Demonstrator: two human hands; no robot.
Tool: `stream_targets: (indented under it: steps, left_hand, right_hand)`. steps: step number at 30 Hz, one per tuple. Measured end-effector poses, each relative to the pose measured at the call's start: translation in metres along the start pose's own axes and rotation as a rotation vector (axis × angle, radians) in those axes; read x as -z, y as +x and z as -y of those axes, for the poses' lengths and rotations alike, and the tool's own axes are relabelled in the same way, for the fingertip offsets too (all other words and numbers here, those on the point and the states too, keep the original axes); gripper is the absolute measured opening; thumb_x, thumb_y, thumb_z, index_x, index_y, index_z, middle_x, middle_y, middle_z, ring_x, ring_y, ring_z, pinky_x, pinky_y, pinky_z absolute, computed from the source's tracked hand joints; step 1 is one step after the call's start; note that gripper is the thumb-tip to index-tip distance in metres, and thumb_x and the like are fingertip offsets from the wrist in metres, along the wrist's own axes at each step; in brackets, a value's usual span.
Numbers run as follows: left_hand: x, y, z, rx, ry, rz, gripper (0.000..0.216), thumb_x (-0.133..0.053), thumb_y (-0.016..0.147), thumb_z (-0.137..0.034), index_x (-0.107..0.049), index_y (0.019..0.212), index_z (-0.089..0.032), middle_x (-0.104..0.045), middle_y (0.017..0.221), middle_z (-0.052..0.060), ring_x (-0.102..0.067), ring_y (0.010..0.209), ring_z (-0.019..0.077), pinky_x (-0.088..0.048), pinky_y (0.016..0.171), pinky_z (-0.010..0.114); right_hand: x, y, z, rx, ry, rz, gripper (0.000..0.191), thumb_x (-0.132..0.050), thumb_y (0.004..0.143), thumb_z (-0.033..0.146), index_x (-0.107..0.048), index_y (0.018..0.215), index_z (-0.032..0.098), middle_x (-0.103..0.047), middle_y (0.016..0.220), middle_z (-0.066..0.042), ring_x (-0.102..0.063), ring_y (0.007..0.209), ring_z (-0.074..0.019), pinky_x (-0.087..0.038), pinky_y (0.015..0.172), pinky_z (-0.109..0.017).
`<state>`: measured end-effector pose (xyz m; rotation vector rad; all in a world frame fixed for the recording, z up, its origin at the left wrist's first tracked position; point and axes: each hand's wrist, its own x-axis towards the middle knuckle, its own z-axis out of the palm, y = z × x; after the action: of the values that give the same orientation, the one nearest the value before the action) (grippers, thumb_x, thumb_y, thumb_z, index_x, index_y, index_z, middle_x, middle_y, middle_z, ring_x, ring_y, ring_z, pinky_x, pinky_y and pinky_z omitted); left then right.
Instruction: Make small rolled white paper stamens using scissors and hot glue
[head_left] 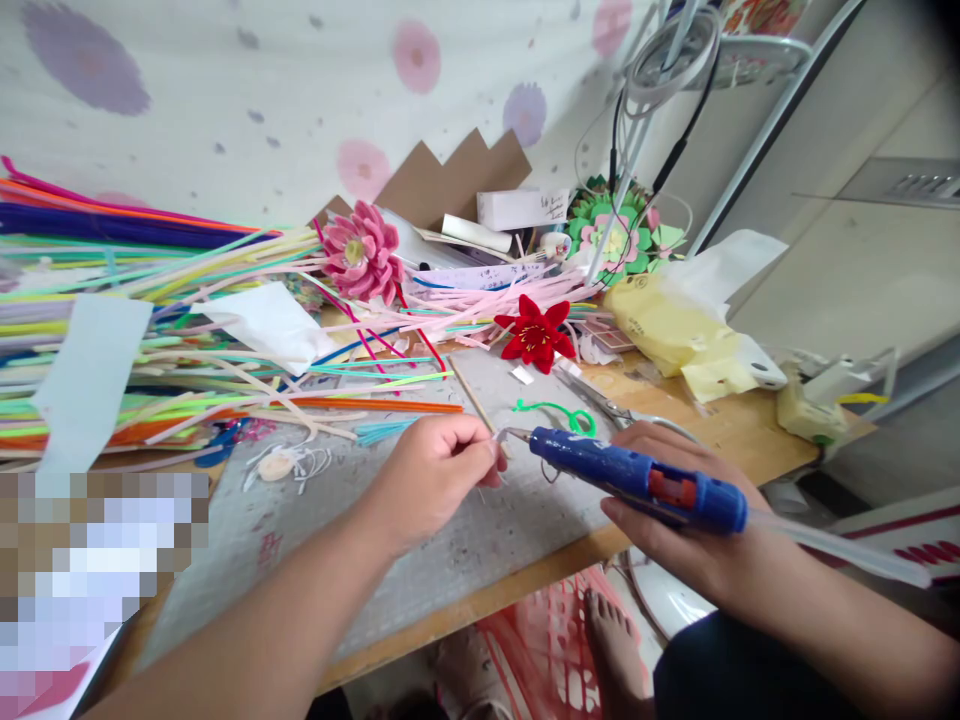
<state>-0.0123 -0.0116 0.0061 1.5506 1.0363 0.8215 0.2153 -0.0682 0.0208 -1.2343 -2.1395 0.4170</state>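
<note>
My right hand (675, 560) is wrapped round a blue hot glue gun (622, 472), with a clear glue stick (840, 550) poking out of its back end. The metal nozzle (517, 434) points left and meets a small pale piece at my left fingertips. My left hand (442, 465) is closed in a pinch on that piece, whose kind I cannot make out. Just behind the left fingers lies a thin wooden stick (471, 392). A curled green pipe cleaner (579, 421) rests beyond the nozzle on the grey cutting mat (315, 560).
Bundles of coloured pipe cleaners (225, 405) cover the left side. A red flower (535, 335), a pink flower (363, 252) and scissors (592, 393) lie farther back. A yellow package (667, 330) and a power strip (814, 400) sit at right. White string (281, 465) lies left on the mat.
</note>
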Motion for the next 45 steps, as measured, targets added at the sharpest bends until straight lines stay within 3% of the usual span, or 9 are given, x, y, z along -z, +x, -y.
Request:
stream_targets:
  steps: [19, 39, 45]
  left_hand:
    - [0.001, 0.002, -0.001, -0.011, 0.074, 0.033, 0.021, -0.05, 0.078, -0.021, -0.057, 0.058, -0.017, -0.062, 0.062, 0.0, -0.059, 0.062, 0.0133, -0.043, 0.062, 0.026]
    - [0.002, 0.001, -0.002, -0.004, 0.046, 0.036, 0.023, -0.053, 0.078, -0.024, -0.058, 0.057, -0.017, -0.063, 0.061, 0.001, -0.058, 0.061, 0.0131, -0.043, 0.061, 0.025]
    - [0.002, 0.001, -0.001, 0.001, 0.051, 0.024, 0.022, -0.054, 0.078, -0.023, -0.06, 0.058, -0.017, -0.063, 0.06, 0.001, -0.058, 0.061, 0.0136, -0.043, 0.062, 0.025]
  right_hand:
    - [-0.001, 0.0, -0.004, 0.096, -0.059, -0.014, 0.006, -0.053, 0.084, 0.017, -0.051, 0.083, 0.022, -0.058, 0.079, -0.003, -0.054, 0.072, -0.0166, -0.047, 0.066, -0.03]
    - [0.001, 0.001, 0.0, 0.106, -0.102, 0.011, 0.008, -0.05, 0.085, 0.015, -0.052, 0.083, 0.022, -0.059, 0.075, -0.003, -0.055, 0.071, -0.0178, -0.046, 0.065, -0.031]
    - [0.002, -0.001, 0.006, 0.042, -0.107, 0.061, 0.006, -0.05, 0.085, 0.018, -0.055, 0.084, 0.022, -0.06, 0.079, -0.005, -0.058, 0.074, -0.0189, -0.048, 0.067, -0.033]
